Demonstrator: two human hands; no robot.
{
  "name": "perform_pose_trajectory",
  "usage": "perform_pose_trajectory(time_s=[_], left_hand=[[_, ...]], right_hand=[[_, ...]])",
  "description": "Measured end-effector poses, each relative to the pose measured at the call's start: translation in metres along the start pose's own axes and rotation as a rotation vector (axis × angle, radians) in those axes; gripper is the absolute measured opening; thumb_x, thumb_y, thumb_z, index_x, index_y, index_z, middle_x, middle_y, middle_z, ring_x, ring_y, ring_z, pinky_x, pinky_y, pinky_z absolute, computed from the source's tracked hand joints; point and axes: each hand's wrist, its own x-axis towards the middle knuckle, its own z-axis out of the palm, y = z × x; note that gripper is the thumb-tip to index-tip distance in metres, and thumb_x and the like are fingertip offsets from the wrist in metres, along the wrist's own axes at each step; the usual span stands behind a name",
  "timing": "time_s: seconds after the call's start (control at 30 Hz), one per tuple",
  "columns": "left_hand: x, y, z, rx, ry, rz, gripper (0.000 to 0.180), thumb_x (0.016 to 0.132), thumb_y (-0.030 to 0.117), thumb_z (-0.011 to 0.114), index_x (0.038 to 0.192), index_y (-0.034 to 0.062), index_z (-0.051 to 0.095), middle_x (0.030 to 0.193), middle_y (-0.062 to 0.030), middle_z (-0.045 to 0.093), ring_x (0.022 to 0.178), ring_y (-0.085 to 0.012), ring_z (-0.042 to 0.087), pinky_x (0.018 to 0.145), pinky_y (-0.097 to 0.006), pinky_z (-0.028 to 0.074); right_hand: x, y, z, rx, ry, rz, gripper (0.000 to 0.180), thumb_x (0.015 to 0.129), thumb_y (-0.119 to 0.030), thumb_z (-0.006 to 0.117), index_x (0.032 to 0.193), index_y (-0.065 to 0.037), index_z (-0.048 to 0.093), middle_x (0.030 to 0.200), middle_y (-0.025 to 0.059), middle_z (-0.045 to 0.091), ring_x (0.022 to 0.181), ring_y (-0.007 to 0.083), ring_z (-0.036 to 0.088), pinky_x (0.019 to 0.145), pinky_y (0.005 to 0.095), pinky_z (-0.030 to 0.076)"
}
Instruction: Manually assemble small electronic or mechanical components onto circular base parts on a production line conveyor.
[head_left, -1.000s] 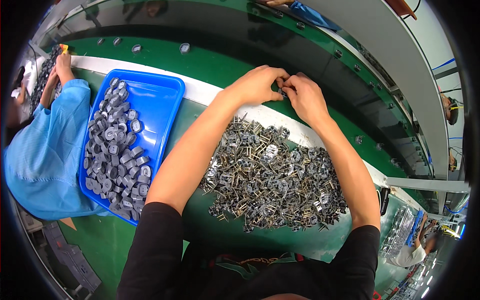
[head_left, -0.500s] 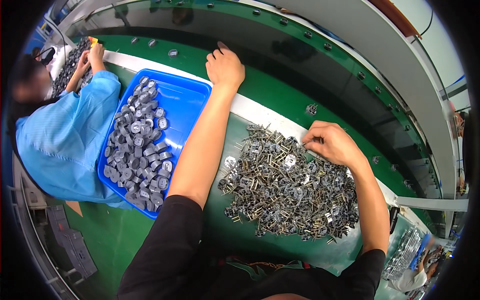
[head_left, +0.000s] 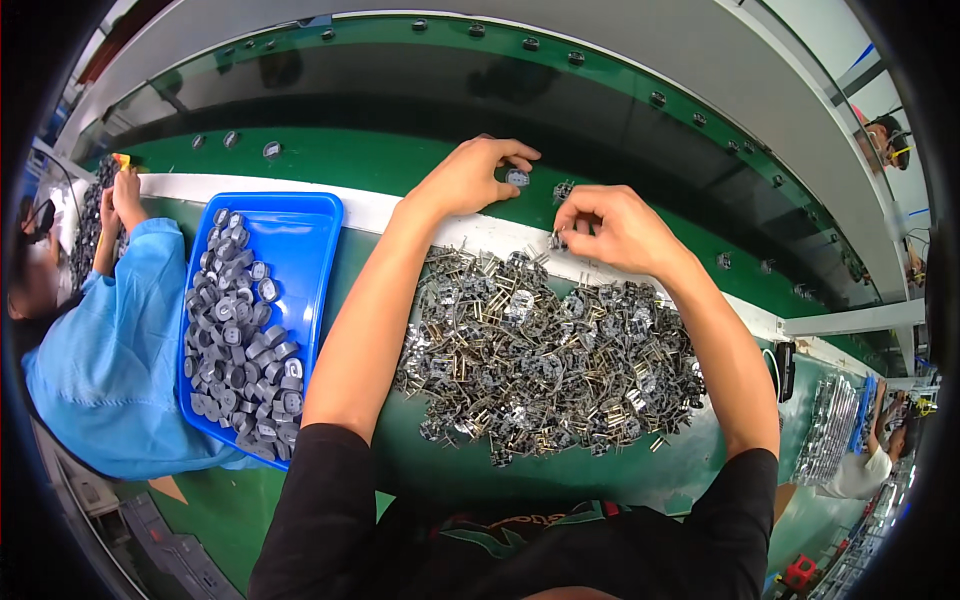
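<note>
- A small pinned part [head_left: 556,240] is pinched in the right hand [head_left: 618,230].
- The left hand [head_left: 462,180] is parted around a grey round piece [head_left: 517,178] on the green strip [head_left: 355,150]; contact cannot be told.
- A neighbouring component [head_left: 563,190] might be knocked, being so near the right knuckles.
- Pins might be bent in the heap [head_left: 550,350], since they are tangled.

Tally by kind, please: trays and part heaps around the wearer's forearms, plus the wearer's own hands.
Blue rectangular plastic tray: 1
Heaps, grey round pieces and dark metal-pronged parts: 2
Bare hands, left hand and right hand: 2
Total: 5
</note>
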Motion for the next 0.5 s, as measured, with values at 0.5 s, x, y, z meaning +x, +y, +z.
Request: perform_pose_trajectory(time_s=[0.5], left_hand=[[0.001,-0.011,0.006,0.124,0.039,0.056,0.041,0.073,0.02,0.085,0.108,0.0052,0.072,0.094,-0.0116,0.066,0.088,-0.0282,0.064,0.078,-0.04,0.052]], right_hand=[[0.044,0.023,0.012,-0.005,0.231,0.34,0.021,0.089,-0.02,0.072,0.096,-0.001,0.074,0.078,0.0071,0.07,0.068,0.0153,0.062,0.065,0.0317,0.05]])
